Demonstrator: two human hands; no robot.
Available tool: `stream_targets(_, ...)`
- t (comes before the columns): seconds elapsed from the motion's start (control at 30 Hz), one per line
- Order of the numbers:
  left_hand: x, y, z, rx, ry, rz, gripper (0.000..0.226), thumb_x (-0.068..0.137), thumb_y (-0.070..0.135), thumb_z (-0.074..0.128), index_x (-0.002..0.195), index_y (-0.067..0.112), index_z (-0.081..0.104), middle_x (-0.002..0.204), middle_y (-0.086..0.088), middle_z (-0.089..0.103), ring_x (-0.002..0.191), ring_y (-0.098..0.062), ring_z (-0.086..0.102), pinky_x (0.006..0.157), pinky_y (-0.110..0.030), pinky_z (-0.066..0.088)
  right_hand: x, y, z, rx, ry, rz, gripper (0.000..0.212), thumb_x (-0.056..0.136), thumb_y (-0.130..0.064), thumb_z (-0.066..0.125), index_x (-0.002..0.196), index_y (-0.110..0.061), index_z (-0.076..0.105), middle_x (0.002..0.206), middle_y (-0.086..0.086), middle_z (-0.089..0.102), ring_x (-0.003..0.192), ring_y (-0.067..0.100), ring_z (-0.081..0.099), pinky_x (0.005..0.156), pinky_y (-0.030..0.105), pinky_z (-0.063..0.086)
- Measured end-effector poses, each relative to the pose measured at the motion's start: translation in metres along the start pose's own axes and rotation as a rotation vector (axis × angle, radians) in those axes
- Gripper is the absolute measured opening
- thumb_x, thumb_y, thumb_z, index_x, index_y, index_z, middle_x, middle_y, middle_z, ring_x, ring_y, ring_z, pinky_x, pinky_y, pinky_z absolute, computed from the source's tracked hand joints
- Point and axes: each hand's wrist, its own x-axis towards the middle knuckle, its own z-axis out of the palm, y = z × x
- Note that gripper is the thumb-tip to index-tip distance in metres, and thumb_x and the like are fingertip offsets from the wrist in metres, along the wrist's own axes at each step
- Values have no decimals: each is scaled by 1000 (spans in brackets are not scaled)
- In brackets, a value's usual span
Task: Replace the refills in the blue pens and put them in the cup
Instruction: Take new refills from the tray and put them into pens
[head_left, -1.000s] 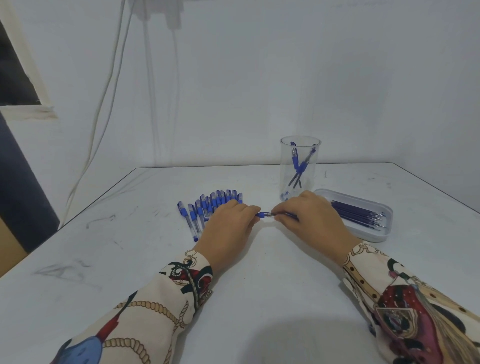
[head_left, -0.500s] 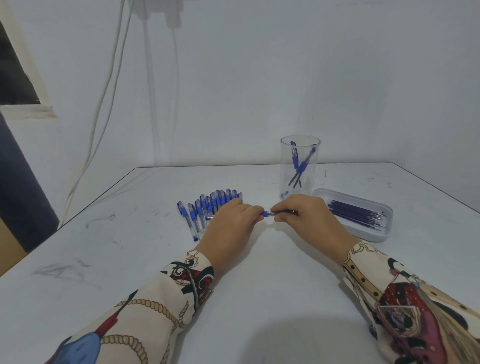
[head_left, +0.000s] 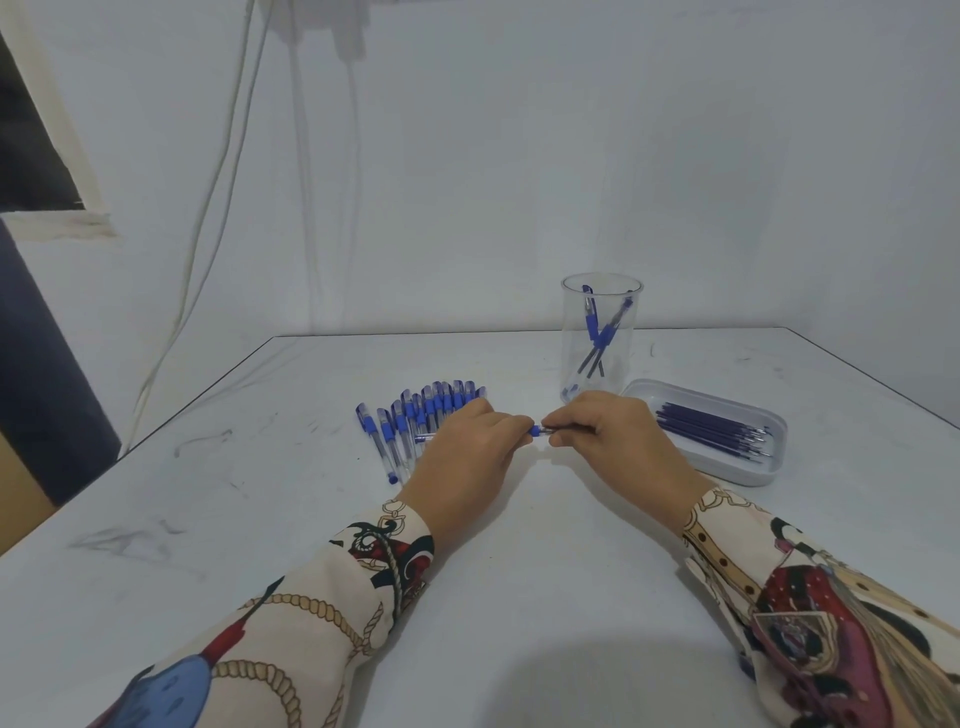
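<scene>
**A:** Where do you stand with the pens?

**B:** You're in the middle of one. Your left hand (head_left: 470, 447) has its fingers curled round the blue pen (head_left: 535, 429), and your right hand (head_left: 608, 434) pinches the other end of it, so the pen is held between the two just above the table (head_left: 519, 597), in front of the cup (head_left: 601, 338). Only a short stretch of blue grip and a bit of metal shows between your fingertips; the rest is hidden in your hands.

**A:** Are you pulling the tip off or screwing it back on?

**B:** I can't tell from this view. My guess is you're working the tip section at the joint, but which way it turns isn't visible, nor whether a new refill is already inside.

**A:** How much is done?

**B:** Little, by the look of it. The cup holds what looks like two pens, standing crossed and leaning on its wall. The row of pens (head_left: 426, 415) lies on the table beside your left hand, roughly ten of them, side by side and partly covered by that hand. I judge those as not yet handled.

**A:** And the refills?

**B:** The tray (head_left: 737, 475) sits just to the right of your right hand, near the cup, with a good bundle of refills (head_left: 711, 428) lying in it. You have plenty left for the row.
</scene>
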Motion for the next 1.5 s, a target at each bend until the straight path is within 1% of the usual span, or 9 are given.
stream_targets(0.2,7,-8,1,32,-14,42,25,91,20,44,88,8,66,64,0,61,59,-18,45,54,-27,38,3,6,-4,159,47,78,17,83,-10,69,97,-18,75,92,-2,69,83,7,60,79,10,43)
stream_targets(0.43,19,-10,1,153,72,-33,32,89,34,42,101,16,66,87,3,70,77,-24,60,71,-36,42,7,2,-1,886,171,395,11,83,-5,68,92,-13,69,91,14,72,87,23,70,81,28,57)
stream_targets(0.57,29,-13,-9,139,29,-306,66,86,60,44,138,19,38,139,-3,45,124,-21,39,101,-41,31,16,3,-21,834,450,345,13,79,-7,72,89,-14,68,86,11,72,81,21,70,80,29,56)
stream_targets(0.7,53,-17,-4,-301,82,-589,58,90,38,55,140,16,34,141,-2,39,131,-19,32,108,-35,27,34,-1,-69,680,761,196,20,79,-8,72,89,-22,62,85,8,67,75,18,66,77,30,56)
stream_targets(0.8,83,-16,13,-537,-96,-664,53,89,36,58,135,17,41,136,-3,46,125,-18,42,100,-28,34,52,0,-95,553,867,153,21,79,-17,71,88,-29,56,90,8,68,80,19,67,80,32,56)
stream_targets(1.1,128,-12,49,-917,-301,-755,80,77,37,73,142,18,30,138,-8,45,126,-23,44,102,-38,38,94,15,-104,214,675,130,20,89,-12,58,108,-17,63,94,-2,62,80,2,56,64,-3,39)
stream_targets(1.2,129,-11,51,-914,-270,-749,73,79,35,72,139,18,34,132,-8,47,115,-18,49,92,-29,39,101,20,-94,102,527,162,21,90,-13,58,109,-19,64,96,0,64,83,9,58,62,2,38)
stream_targets(1.3,128,-11,53,-904,-248,-738,71,79,34,72,138,18,35,133,-10,48,115,-18,49,90,-27,38,103,27,-80,-31,370,175,21,89,-19,57,106,-23,66,100,0,68,92,15,61,82,24,48)
stream_targets(1.5,128,-10,51,-885,-233,-730,70,80,31,71,139,17,34,133,-10,47,114,-17,48,89,-26,37,103,32,-65,-309,335,182,32,94,-35,41,92,-26,72,88,-2,69,100,23,53,87,38,28)
